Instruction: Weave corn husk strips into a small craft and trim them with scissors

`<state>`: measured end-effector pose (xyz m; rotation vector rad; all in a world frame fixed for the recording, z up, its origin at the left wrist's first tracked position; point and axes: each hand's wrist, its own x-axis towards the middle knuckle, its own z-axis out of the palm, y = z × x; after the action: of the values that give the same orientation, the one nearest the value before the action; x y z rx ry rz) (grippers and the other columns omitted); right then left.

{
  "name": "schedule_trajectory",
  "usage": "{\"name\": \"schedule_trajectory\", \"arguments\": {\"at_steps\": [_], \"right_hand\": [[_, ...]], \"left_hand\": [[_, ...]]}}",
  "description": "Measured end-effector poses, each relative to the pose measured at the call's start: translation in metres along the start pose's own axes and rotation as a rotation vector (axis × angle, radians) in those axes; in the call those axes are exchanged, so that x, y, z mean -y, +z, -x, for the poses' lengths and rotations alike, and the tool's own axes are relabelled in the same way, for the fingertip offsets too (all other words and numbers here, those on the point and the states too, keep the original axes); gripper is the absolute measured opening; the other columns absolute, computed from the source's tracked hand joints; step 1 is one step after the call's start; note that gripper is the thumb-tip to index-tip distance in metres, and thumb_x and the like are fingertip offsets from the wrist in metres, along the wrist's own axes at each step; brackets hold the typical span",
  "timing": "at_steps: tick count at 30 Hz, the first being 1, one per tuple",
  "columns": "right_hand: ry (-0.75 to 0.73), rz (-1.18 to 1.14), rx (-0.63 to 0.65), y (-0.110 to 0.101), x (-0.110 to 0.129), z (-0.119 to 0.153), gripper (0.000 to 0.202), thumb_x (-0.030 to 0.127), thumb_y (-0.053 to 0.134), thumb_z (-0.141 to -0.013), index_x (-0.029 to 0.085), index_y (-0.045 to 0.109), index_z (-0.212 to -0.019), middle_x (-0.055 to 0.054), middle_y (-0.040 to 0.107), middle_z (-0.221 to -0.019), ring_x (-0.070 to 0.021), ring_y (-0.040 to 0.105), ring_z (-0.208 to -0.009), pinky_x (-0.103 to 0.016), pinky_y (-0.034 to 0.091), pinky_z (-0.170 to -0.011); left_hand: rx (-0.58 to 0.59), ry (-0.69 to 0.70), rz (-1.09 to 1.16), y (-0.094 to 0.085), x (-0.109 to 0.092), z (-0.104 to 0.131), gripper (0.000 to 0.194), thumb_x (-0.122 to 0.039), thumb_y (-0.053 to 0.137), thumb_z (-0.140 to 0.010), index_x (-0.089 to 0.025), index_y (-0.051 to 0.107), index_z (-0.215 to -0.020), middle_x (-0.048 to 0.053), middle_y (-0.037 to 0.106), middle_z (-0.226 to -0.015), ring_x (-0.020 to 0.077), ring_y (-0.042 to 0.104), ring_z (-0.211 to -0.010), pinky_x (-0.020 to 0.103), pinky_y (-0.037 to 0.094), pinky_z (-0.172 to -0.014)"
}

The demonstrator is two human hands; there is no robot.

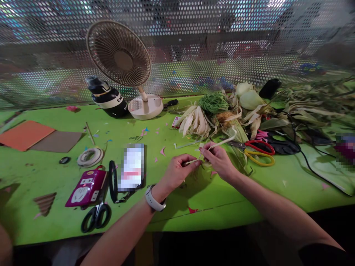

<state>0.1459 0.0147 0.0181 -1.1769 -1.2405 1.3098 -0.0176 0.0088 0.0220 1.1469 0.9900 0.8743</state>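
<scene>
Both hands meet over the green table, at the middle of the view. My left hand (179,170), with a white watch on its wrist, pinches one end of a thin pale strip (191,161). Close beside it, my right hand (219,160) has its fingers closed on a pale strip (226,140) that rises and curls up to the right. Where the strips meet between the fingertips is too small to make out. Behind the hands lies a bundle of pale husks (195,122). To the right are scissors with red and yellow handles (259,152).
A fan (145,107) and a black bottle (109,100) stand at the back left. On the left lie a phone (131,168), a tape roll (90,157), a purple pouch (85,188) and black scissors (96,217). Green string (213,102) and dried husks (305,111) fill the back right.
</scene>
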Motion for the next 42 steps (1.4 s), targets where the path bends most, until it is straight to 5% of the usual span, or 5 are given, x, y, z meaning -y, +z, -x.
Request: {"name": "schedule_trajectory", "arguments": {"at_steps": [4,18,30,36,42], "right_hand": [[-0.012,0.059,0.018,0.0011,0.0015,0.0007,0.032,0.050,0.058,-0.081,0.019,0.048,-0.078,0.008,0.039,-0.056,-0.0069,0.033,-0.047,-0.020,0.026,-0.043],[-0.130,0.100,0.008,0.0034,-0.0014,0.0012,0.031,0.048,0.055,-0.085,0.020,0.045,-0.075,0.007,0.039,-0.057,-0.0078,0.034,-0.048,-0.021,0.027,-0.044],[-0.007,0.033,0.018,0.0041,0.0012,0.0004,0.038,0.056,0.058,-0.079,0.020,0.045,-0.075,0.008,0.040,-0.056,-0.0075,0.037,-0.048,-0.021,0.031,-0.045],[0.109,0.098,0.139,0.0020,0.0064,0.0024,0.036,0.054,0.051,-0.085,0.018,0.050,-0.079,0.004,0.050,-0.065,-0.0080,0.049,-0.054,-0.021,0.039,-0.047],[0.079,0.035,0.149,0.0005,0.0035,0.0017,0.032,0.049,0.059,-0.081,0.019,0.054,-0.090,0.008,0.044,-0.055,-0.0051,0.035,-0.042,-0.017,0.026,-0.037]], "left_hand": [[-0.040,-0.090,0.113,-0.0007,-0.0034,0.0009,0.025,-0.042,0.071,-0.071,-0.016,0.073,-0.071,-0.001,0.065,-0.063,0.0076,0.053,-0.056,0.019,0.041,-0.053],[-0.015,-0.360,0.446,0.0000,-0.0086,0.0009,0.022,-0.025,0.084,-0.055,-0.013,0.071,-0.069,0.001,0.070,-0.065,0.0082,0.062,-0.054,0.018,0.048,-0.053],[0.014,-0.289,0.379,-0.0001,-0.0017,-0.0007,0.026,-0.028,0.084,-0.056,-0.014,0.073,-0.075,0.002,0.071,-0.069,0.0074,0.062,-0.058,0.019,0.049,-0.060],[-0.090,-0.108,0.263,-0.0029,0.0001,-0.0051,0.023,-0.031,0.080,-0.061,-0.016,0.073,-0.077,0.000,0.070,-0.073,0.0087,0.060,-0.065,0.019,0.047,-0.064],[-0.005,-0.083,0.072,-0.0044,-0.0023,-0.0035,0.022,-0.037,0.073,-0.070,-0.015,0.072,-0.076,-0.002,0.060,-0.060,0.0055,0.046,-0.051,0.018,0.035,-0.050]]}}
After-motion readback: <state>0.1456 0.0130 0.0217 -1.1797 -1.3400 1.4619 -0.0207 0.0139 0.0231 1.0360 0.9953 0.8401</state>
